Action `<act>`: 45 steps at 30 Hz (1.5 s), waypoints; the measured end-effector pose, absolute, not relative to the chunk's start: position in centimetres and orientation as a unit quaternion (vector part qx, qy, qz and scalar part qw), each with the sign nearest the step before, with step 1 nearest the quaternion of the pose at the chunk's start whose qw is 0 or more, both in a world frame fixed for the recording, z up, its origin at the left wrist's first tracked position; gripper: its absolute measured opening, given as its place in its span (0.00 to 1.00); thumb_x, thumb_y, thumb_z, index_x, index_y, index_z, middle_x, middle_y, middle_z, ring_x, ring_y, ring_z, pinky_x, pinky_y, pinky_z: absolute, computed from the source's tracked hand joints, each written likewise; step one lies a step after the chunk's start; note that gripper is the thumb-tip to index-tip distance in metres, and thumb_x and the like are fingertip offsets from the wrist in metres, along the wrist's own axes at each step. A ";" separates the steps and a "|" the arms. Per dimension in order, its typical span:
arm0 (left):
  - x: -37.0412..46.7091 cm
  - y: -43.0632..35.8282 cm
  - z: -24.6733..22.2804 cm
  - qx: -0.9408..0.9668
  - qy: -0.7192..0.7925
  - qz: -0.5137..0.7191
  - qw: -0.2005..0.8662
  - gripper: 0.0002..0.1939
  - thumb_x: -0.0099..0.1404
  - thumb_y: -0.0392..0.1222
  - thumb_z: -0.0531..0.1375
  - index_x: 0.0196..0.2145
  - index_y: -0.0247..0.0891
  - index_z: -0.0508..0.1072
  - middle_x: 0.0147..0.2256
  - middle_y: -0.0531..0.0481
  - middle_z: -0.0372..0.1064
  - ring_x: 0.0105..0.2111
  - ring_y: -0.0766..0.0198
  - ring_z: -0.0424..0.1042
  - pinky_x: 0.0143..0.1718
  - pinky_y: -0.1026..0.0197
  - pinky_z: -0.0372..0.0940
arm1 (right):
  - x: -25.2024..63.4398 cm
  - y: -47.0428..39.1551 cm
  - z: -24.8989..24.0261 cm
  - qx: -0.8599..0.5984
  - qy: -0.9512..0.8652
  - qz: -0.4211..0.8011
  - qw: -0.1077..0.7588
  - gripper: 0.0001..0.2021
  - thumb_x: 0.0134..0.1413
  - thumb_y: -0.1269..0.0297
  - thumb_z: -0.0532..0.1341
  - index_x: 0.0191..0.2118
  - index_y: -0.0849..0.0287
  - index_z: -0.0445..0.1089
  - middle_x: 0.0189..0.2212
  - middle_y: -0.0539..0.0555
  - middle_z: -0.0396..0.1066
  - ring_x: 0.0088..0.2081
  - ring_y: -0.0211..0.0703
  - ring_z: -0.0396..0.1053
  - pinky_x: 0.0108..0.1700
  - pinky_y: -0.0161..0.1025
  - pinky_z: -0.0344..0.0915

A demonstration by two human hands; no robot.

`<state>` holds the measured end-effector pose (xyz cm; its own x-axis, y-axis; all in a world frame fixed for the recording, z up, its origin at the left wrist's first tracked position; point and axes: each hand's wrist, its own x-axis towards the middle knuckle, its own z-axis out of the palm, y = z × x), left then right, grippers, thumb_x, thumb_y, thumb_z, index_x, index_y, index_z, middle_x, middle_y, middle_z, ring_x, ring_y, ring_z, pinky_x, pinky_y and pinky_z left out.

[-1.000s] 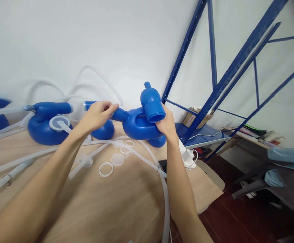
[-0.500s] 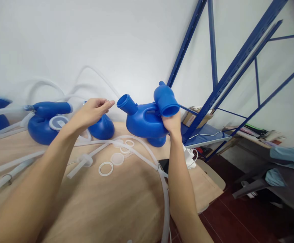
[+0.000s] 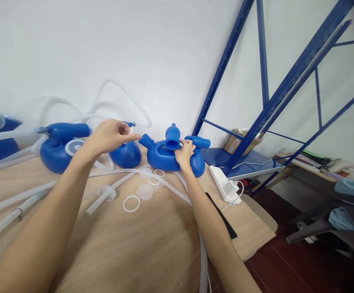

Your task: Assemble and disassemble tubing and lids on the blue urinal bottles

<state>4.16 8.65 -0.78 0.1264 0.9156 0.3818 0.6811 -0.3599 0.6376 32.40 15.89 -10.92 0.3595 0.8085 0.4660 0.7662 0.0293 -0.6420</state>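
My right hand (image 3: 185,155) grips a blue plastic urinal bottle (image 3: 161,160) by its handle side, low at the back of the wooden table. A blue funnel-shaped cap (image 3: 172,137), wide mouth toward me, sits by my fingers; how it is attached is hidden. The bottle's open neck (image 3: 147,140) points up and left. My left hand (image 3: 111,136) hovers left of that neck, fingers curled and thumb reaching right; anything between the fingertips is too small to make out. Behind it stands another blue bottle (image 3: 126,154). A further blue bottle (image 3: 198,162) is beside the gripped one.
A hosed blue bottle (image 3: 55,156) stands left. White hoses (image 3: 161,185) cross the table, with a translucent disc (image 3: 145,191) and ring seals (image 3: 131,203) in front. A power strip (image 3: 222,183) and phone (image 3: 222,215) lie right, near the blue metal rack (image 3: 240,150).
My right hand has lowered the blue bottle and cap away from me to the back of the table. My left hand stays near the neck, its thumb stretched further. The view shifted slightly.
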 end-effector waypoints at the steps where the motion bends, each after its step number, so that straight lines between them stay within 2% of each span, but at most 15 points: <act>1: 4.2 8.6 -0.7 0.738 0.541 0.373 0.152 0.24 0.56 0.60 0.66 0.20 0.40 0.62 0.21 0.55 0.57 0.24 0.65 0.55 0.29 0.58 0.50 | 32.3 16.2 -11.3 -0.699 -0.561 0.037 0.443 0.19 0.59 0.67 0.60 0.54 0.53 0.76 0.63 0.61 0.65 0.65 0.63 0.57 0.64 0.58 0.60; 9: 4.5 9.2 -1.2 0.762 0.500 0.384 0.148 0.20 0.59 0.59 0.65 0.25 0.38 0.72 0.26 0.50 0.71 0.29 0.61 0.67 0.33 0.57 0.58 | 32.2 21.2 -12.0 -0.735 -0.500 0.114 0.443 0.22 0.56 0.71 0.64 0.58 0.57 0.72 0.57 0.59 0.75 0.63 0.61 0.65 0.62 0.58 0.64; 15: 4.1 9.1 -1.2 0.760 0.457 0.418 0.198 0.17 0.63 0.56 0.65 0.28 0.38 0.77 0.28 0.49 0.75 0.30 0.62 0.70 0.35 0.57 0.61 | 30.3 24.4 -13.1 -0.754 -0.454 0.104 0.463 0.37 0.58 0.73 0.62 0.72 0.56 0.53 0.57 0.58 0.76 0.67 0.55 0.60 0.69 0.63 0.52; 18: 3.7 8.5 -0.6 0.759 0.415 0.431 0.258 0.16 0.63 0.55 0.67 0.33 0.38 0.81 0.32 0.48 0.79 0.34 0.61 0.73 0.39 0.58 0.64 | 29.3 25.1 -13.7 -0.756 -0.451 0.089 0.467 0.39 0.58 0.74 0.61 0.73 0.56 0.50 0.56 0.58 0.77 0.66 0.54 0.61 0.71 0.64 0.47; 22: 3.5 7.6 0.2 0.762 0.383 0.451 0.263 0.18 0.61 0.57 0.69 0.33 0.36 0.81 0.32 0.47 0.79 0.36 0.60 0.75 0.43 0.57 0.66 | 28.5 25.3 -14.2 -0.756 -0.469 0.062 0.453 0.41 0.59 0.75 0.57 0.76 0.56 0.45 0.62 0.60 0.74 0.69 0.56 0.58 0.72 0.62 0.41; 25: 3.4 7.6 0.3 0.765 0.385 0.450 0.252 0.21 0.62 0.59 0.68 0.33 0.36 0.81 0.33 0.47 0.79 0.37 0.59 0.75 0.44 0.55 0.66 | 28.5 25.3 -14.1 -0.756 -0.525 0.080 0.383 0.46 0.60 0.66 0.60 0.78 0.61 0.35 0.67 0.68 0.66 0.71 0.64 0.54 0.73 0.66 0.38; 28: 3.4 8.1 0.0 0.771 0.400 0.434 0.238 0.21 0.64 0.60 0.66 0.34 0.37 0.81 0.33 0.47 0.78 0.37 0.59 0.75 0.44 0.55 0.66 | 29.0 24.7 -13.3 -0.754 -0.566 0.096 0.321 0.55 0.56 0.59 0.65 0.79 0.67 0.30 0.71 0.75 0.56 0.73 0.69 0.51 0.73 0.64 0.42; 30: 3.4 8.5 -0.2 0.775 0.405 0.426 0.232 0.21 0.64 0.60 0.66 0.34 0.37 0.81 0.34 0.47 0.79 0.37 0.58 0.75 0.43 0.55 0.65 | 29.6 23.2 -12.4 -0.754 -0.585 0.076 0.289 0.55 0.57 0.58 0.66 0.79 0.67 0.32 0.73 0.76 0.51 0.74 0.69 0.50 0.73 0.60 0.45; 32: 3.4 8.7 -0.4 0.779 0.403 0.422 0.231 0.21 0.63 0.60 0.66 0.35 0.37 0.81 0.35 0.46 0.80 0.37 0.58 0.75 0.42 0.56 0.65 | 30.4 20.5 -11.4 -0.743 -0.632 0.054 0.212 0.48 0.61 0.54 0.63 0.78 0.66 0.41 0.73 0.75 0.50 0.74 0.68 0.49 0.71 0.58 0.50; 35: 3.6 8.7 -0.4 0.785 0.402 0.414 0.225 0.21 0.63 0.59 0.65 0.36 0.37 0.81 0.36 0.46 0.80 0.37 0.57 0.75 0.41 0.56 0.65 | 31.7 14.6 -10.1 -0.647 -0.757 0.058 0.064 0.32 0.64 0.43 0.61 0.66 0.58 0.67 0.68 0.67 0.59 0.69 0.66 0.57 0.66 0.55 0.60; 38: 3.9 8.1 -0.2 0.795 0.398 0.405 0.211 0.21 0.63 0.60 0.64 0.35 0.37 0.81 0.35 0.47 0.79 0.36 0.58 0.74 0.41 0.56 0.64 | 32.5 8.5 -9.9 -0.581 -0.808 0.080 -0.055 0.31 0.51 0.39 0.71 0.55 0.53 0.76 0.60 0.62 0.70 0.63 0.64 0.65 0.61 0.52 0.63; 40: 4.0 7.5 0.0 0.807 0.390 0.393 0.206 0.21 0.64 0.60 0.64 0.35 0.38 0.81 0.34 0.48 0.79 0.35 0.58 0.74 0.41 0.57 0.64 | 32.6 5.6 -10.5 -0.567 -0.813 0.085 -0.101 0.28 0.50 0.42 0.74 0.51 0.54 0.78 0.54 0.62 0.75 0.58 0.62 0.69 0.58 0.48 0.64; 41: 4.0 7.2 0.2 0.813 0.388 0.384 0.203 0.21 0.64 0.61 0.64 0.35 0.38 0.81 0.34 0.48 0.79 0.35 0.58 0.73 0.40 0.57 0.64 | 32.6 4.7 -10.9 -0.570 -0.812 0.074 -0.105 0.24 0.53 0.46 0.74 0.50 0.55 0.78 0.52 0.62 0.76 0.57 0.61 0.70 0.57 0.47 0.64; 45: 4.1 6.3 1.0 0.841 0.391 0.334 0.168 0.22 0.65 0.63 0.63 0.36 0.40 0.81 0.33 0.49 0.78 0.33 0.59 0.73 0.36 0.59 0.63 | 32.8 4.1 -12.3 -0.609 -0.790 0.035 -0.059 0.08 0.65 0.61 0.64 0.46 0.56 0.78 0.46 0.60 0.80 0.49 0.54 0.76 0.48 0.41 0.65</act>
